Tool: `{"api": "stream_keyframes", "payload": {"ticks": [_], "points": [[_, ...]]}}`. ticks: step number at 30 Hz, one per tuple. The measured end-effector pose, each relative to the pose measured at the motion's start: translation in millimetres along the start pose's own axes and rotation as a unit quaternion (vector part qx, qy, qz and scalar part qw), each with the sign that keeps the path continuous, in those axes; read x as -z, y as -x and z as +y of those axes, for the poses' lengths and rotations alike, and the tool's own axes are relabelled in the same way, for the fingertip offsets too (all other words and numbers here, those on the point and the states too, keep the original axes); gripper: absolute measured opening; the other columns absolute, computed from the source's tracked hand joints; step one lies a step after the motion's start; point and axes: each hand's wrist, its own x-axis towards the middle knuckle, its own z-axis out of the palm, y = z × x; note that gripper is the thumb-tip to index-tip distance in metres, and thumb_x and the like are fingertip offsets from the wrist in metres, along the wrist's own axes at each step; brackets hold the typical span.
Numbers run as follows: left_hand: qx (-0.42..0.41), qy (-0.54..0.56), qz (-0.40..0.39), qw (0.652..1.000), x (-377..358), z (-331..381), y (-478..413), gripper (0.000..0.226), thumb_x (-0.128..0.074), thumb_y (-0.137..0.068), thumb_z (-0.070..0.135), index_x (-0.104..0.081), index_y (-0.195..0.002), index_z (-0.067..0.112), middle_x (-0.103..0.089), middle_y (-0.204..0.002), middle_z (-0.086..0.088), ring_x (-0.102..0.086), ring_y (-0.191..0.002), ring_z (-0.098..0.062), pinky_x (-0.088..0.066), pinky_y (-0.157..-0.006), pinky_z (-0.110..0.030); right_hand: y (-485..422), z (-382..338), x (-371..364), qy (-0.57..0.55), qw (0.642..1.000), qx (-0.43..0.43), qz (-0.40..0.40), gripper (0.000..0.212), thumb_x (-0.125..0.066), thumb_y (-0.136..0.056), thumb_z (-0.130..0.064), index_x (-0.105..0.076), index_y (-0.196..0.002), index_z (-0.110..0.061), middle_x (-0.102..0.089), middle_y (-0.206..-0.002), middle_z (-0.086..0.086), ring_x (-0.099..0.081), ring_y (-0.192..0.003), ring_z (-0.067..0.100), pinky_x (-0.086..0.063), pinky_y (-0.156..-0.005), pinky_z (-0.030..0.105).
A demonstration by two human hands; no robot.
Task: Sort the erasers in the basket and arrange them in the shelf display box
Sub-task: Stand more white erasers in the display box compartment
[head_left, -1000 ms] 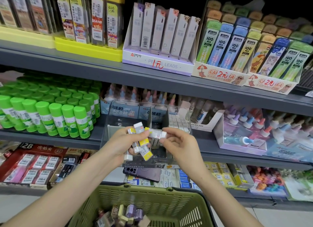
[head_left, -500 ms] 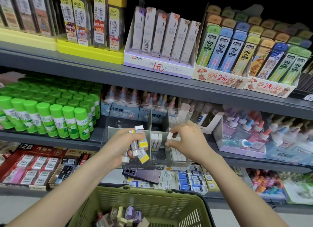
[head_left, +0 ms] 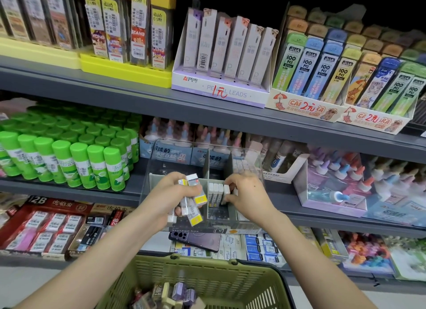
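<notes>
Head view only. Left hand (head_left: 170, 193) curled round a bundle of erasers (head_left: 196, 199), white blocks in yellow-and-white sleeves, some poking above the fingers, others hanging below the palm. Bundle held over the left compartment of the clear display box (head_left: 152, 170), close to its front wall. Right hand (head_left: 249, 193) just beside the left one, fingertips pinching a single white eraser (head_left: 227, 190) upright. Directly left of those fingertips, a row of erasers (head_left: 215, 191) standing on end in the middle compartment, with the pinched eraser at the right end of that row, touching or nearly so; hard to tell which. Grey dividers (head_left: 206, 165) rising between both hands and behind the right knuckles. Beyond the right hand, packed white erasers (head_left: 242, 167) at the back of the right compartment. Box resting on the shelf (head_left: 69, 193). Below both wrists, green basket (head_left: 207, 274) with loose erasers (head_left: 175, 292) heaped at its bottom. Under the box, between wrists and basket rim, dark phone (head_left: 196, 239) lying flat on stacked goods. Well to the left of the left hand, green-capped glue sticks (head_left: 69, 156) standing in ranks on the same shelf.
</notes>
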Motion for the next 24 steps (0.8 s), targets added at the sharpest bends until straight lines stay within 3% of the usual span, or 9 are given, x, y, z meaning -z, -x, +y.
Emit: {"api": "stream_keyframes", "payload": {"ticks": [4,7,9,13,16,18,20,22,24], "points": [[-0.013,-0.029,-0.004,0.999,0,0,1,0.013,-0.072,-0.081,0.012,-0.059,-0.08,0.016,-0.061,-0.074,-0.005,-0.044,-0.048,-0.01,-0.027,-0.037,-0.019,6,-2,-2,0.132,0.985,0.063,0.087,0.039,-0.091,-0.043,-0.032,-0.071,-0.074,-0.02,-0.061,-0.071,-0.004,-0.054,-0.073,0.022,-0.04,-0.065,0.029],[-0.017,-0.034,-0.006,0.999,-1,0,2,0.016,-0.076,-0.076,0.014,-0.061,-0.074,0.018,-0.061,-0.06,0.003,-0.041,-0.041,-0.006,-0.027,-0.04,-0.02,6,-4,-5,0.14,0.981,0.025,0.132,0.035,-0.09,-0.039,-0.03,-0.068,-0.064,-0.02,-0.054,-0.073,-0.002,-0.052,-0.071,0.023,-0.039,-0.063,0.031],[-0.018,-0.039,-0.002,0.999,-1,0,2,0.017,-0.079,-0.073,0.016,-0.062,-0.075,0.018,-0.061,-0.056,0.008,-0.04,-0.038,-0.003,-0.027,-0.04,-0.02,7,-4,-8,0.14,0.98,-0.005,0.14,0.035,-0.09,-0.04,-0.03,-0.065,-0.061,-0.019,-0.054,-0.074,-0.002,-0.051,-0.072,0.022,-0.039,-0.065,0.032],[-0.019,-0.069,0.004,0.997,-1,1,4,0.02,-0.081,-0.071,0.022,-0.065,-0.083,0.018,-0.061,-0.076,0.006,-0.039,-0.045,-0.007,-0.029,-0.04,-0.02,10,-6,-8,0.134,0.981,-0.024,0.141,0.038,-0.091,-0.038,-0.039,-0.067,-0.061,-0.02,-0.055,-0.074,-0.002,-0.052,-0.072,0.023,-0.037,-0.067,0.032],[-0.028,-0.1,-0.008,0.995,-3,4,8,0.02,-0.079,-0.072,0.025,-0.065,-0.085,0.021,-0.06,-0.08,0.009,-0.04,-0.05,-0.007,-0.029,-0.044,-0.019,15,-4,2,0.049,0.983,-0.003,0.176,0.032,-0.086,-0.054,-0.041,-0.072,-0.079,-0.025,-0.058,-0.082,-0.004,-0.054,-0.08,0.023,-0.033,-0.073,0.032],[-0.036,-0.122,-0.037,0.991,-3,8,11,0.017,-0.078,-0.074,0.028,-0.066,-0.085,0.024,-0.062,-0.076,0.013,-0.046,-0.049,-0.003,-0.029,-0.045,-0.019,21,-9,19,-0.115,0.985,0.024,0.126,0.029,-0.074,-0.077,-0.031,-0.07,-0.105,-0.029,-0.06,-0.098,-0.007,-0.051,-0.097,0.017,-0.037,-0.087,0.034],[-0.041,-0.147,-0.083,0.985,-2,10,13,0.018,-0.077,-0.074,0.032,-0.067,-0.087,0.025,-0.064,-0.067,0.015,-0.05,-0.05,0.002,-0.028,-0.046,-0.02,28,-15,37,-0.26,0.964,0.053,-0.018,0.036,-0.065,-0.088,-0.022,-0.06,-0.122,-0.033,-0.06,-0.11,-0.011,-0.047,-0.109,0.009,-0.033,-0.097,0.025],[-0.043,-0.171,-0.13,0.976,-1,12,16,0.021,-0.075,-0.074,0.034,-0.068,-0.09,0.023,-0.063,-0.062,0.015,-0.051,-0.053,0.003,-0.026,-0.048,-0.021,34,-18,50,-0.294,0.948,0.073,-0.098,0.036,-0.062,-0.09,-0.019,-0.057,-0.12,-0.037,-0.062,-0.113,-0.012,-0.05,-0.109,0.005,-0.036,-0.095,0.017],[-0.046,-0.181,-0.169,0.968,-2,14,18,0.017,-0.074,-0.076,0.03,-0.067,-0.088,0.02,-0.06,-0.057,0.016,-0.048,-0.048,0.004,-0.026,-0.046,-0.019,40,-19,58,-0.312,0.941,0.071,-0.112,0.033,-0.065,-0.088,-0.018,-0.059,-0.114,-0.037,-0.063,-0.108,-0.012,-0.054,-0.1,0.0,-0.039,-0.085,0.013]]}}
